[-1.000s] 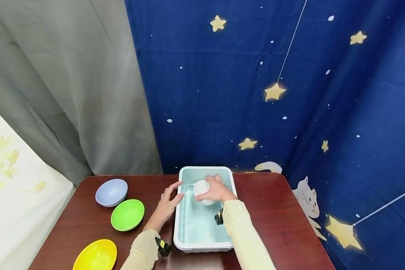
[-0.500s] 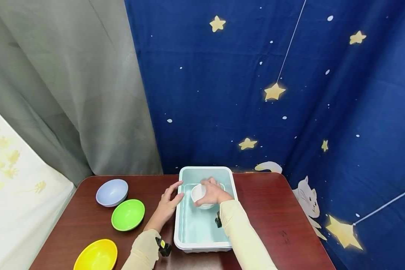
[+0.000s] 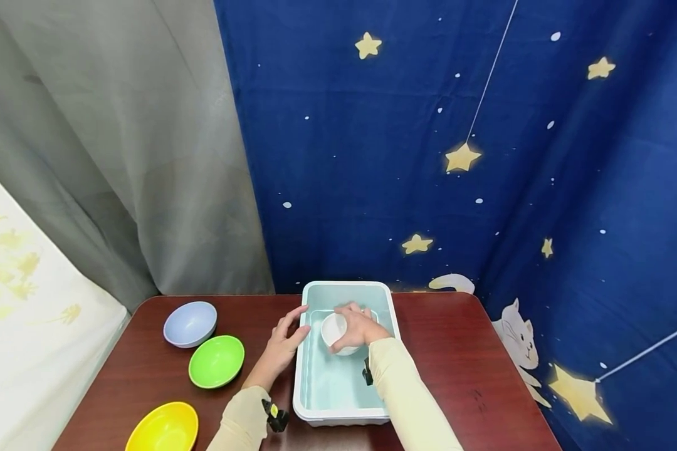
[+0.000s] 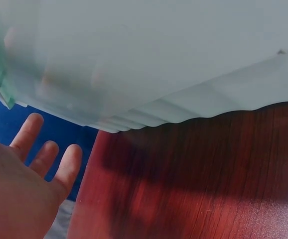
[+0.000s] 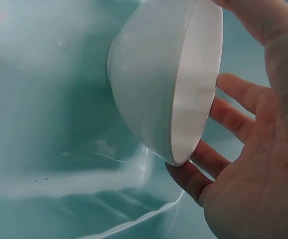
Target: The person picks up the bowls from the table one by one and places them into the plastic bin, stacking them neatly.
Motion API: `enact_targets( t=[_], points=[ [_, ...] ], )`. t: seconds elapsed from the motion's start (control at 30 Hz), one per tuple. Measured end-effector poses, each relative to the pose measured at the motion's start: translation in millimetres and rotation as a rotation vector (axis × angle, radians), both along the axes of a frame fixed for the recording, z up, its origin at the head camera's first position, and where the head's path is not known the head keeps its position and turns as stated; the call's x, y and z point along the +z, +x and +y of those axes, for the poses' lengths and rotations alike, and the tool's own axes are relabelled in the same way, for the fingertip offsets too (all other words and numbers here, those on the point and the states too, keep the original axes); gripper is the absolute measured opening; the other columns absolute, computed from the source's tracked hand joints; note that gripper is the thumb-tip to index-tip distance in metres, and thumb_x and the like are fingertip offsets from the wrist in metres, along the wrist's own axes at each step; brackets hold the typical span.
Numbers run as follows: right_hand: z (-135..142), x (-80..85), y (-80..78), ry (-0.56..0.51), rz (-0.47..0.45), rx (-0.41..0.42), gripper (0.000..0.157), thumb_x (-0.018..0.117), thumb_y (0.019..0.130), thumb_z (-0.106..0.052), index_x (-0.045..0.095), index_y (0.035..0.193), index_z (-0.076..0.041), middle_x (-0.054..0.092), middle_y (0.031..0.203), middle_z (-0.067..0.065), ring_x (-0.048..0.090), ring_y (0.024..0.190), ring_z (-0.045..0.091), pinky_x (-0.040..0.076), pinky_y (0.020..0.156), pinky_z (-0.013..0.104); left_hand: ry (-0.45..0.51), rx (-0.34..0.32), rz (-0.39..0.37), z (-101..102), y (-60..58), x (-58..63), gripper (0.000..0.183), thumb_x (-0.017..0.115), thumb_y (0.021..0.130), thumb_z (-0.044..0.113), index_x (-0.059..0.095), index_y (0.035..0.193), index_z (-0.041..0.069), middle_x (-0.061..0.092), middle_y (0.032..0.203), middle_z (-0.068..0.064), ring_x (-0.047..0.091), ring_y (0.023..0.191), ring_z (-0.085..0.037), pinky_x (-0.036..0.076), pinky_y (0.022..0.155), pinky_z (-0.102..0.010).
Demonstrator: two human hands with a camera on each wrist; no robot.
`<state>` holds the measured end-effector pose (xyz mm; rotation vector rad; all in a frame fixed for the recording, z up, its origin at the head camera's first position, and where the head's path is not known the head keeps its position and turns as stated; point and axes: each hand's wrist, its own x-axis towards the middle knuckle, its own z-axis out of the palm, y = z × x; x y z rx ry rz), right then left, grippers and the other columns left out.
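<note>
A white bowl (image 3: 333, 328) is inside the light blue plastic bin (image 3: 297, 376). My right hand (image 3: 362, 329) reaches over the bin and grips the bowl by its rim. In the right wrist view, the bowl (image 5: 146, 74) is tilted on its side, its hollow turned towards the palm of my right hand (image 5: 258, 154), with the fingertips along the rim. At the bin's left side, my left hand (image 3: 279, 349) rests thumb and forefinger at the rim. Seen from the left wrist, the other fingers of that hand (image 4: 24, 179) stretch loosely outside the bin wall (image 4: 184, 45).
Three bowls stand left of the bin on the dark red table (image 3: 446, 376): a pale blue one (image 3: 190, 324), a green one (image 3: 217, 362) and a yellow one (image 3: 163, 429). Behind the table hang a grey curtain (image 3: 197, 188) and a blue starry curtain (image 3: 350, 175).
The white bowl has turned in my right hand's grip, its round face shifting slightly left and down within the bin. My left hand keeps its place at the rim.
</note>
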<state>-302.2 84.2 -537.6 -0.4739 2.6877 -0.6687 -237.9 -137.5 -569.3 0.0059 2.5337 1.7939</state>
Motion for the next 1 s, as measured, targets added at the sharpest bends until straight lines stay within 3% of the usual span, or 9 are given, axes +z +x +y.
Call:
enact_targets(
  t=[0.3,0.77,1.0],
  points=[
    [1.9,-0.8,1.4,0.016,0.006,0.067,0.107,0.095,0.062,-0.042,0.044,0.153,-0.013,0.046,0.152,0.008,0.044,0.128,0.032,0.044,0.106,0.049,0.007,0.005,-0.004,1.4,0.4,0.5,0.046,0.062,0.1,0.044,0.05,0.144,0.047,0.048,0.15,-0.003,0.036,0.136,-0.029,0.033,0.112,-0.064],
    [0.3,-1.4,1.4,-0.046,0.001,-0.054,0.107,0.1,0.059,-0.028,0.046,0.15,-0.012,0.041,0.142,0.011,0.039,0.121,0.032,0.044,0.102,0.051,-0.001,0.001,0.027,0.6,-1.2,7.2,0.046,0.063,0.101,0.039,0.052,0.145,0.041,0.05,0.149,-0.007,0.041,0.138,-0.031,0.035,0.113,-0.061],
    [-0.2,-0.3,1.1,-0.024,-0.023,-0.094,0.112,0.1,0.057,-0.026,0.043,0.153,-0.015,0.035,0.145,0.015,0.035,0.125,0.035,0.043,0.103,0.053,0.08,0.006,0.021,2.8,0.7,7.0,0.048,0.065,0.1,0.037,0.052,0.147,0.036,0.056,0.148,-0.007,0.059,0.129,-0.028,0.052,0.105,-0.047]
  ],
)
